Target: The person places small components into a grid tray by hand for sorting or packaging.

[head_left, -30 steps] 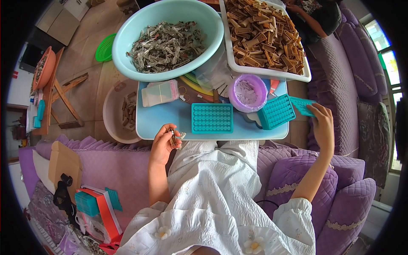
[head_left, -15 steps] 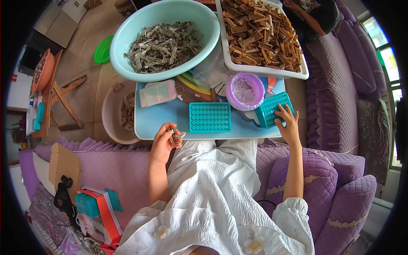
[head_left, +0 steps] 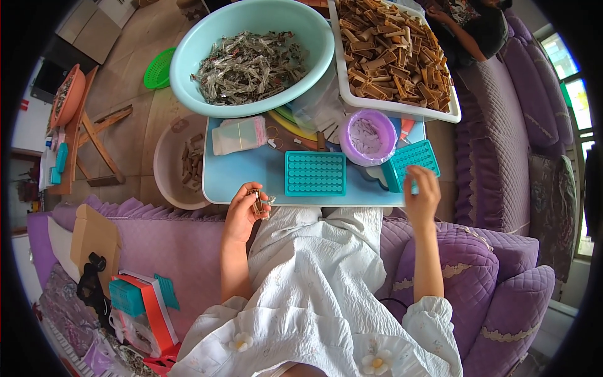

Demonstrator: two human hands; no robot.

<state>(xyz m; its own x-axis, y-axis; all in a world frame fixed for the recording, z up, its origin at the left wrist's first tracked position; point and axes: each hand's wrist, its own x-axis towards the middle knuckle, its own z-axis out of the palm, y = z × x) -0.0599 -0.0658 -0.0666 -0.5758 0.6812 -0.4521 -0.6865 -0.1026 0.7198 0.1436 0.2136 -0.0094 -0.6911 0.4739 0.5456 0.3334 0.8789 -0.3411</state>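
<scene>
Close to the table's front edge, my left hand is closed around a small brown plastic casing with clear or silvery bits on its side. At the table's right corner, my right hand hangs just in front of a teal grid tray, its fingers bent together. What they pinch, if anything, is too small to name. A second teal tray with rows of round cells lies flat in the middle of the blue table. Between the trays and behind them stands a purple tub of small whitish pieces.
A large pale-blue basin of clear-and-dark small parts and a white bin heaped with brown casings stand at the back. A bundle of clear bags lies left on the table. A pale pink basin sits on the floor, left.
My right hand has drawn back toward me from the right-hand teal tray, its spread fingers now bent together. My left hand keeps its hold on the brown casing. The view has shifted slightly.
</scene>
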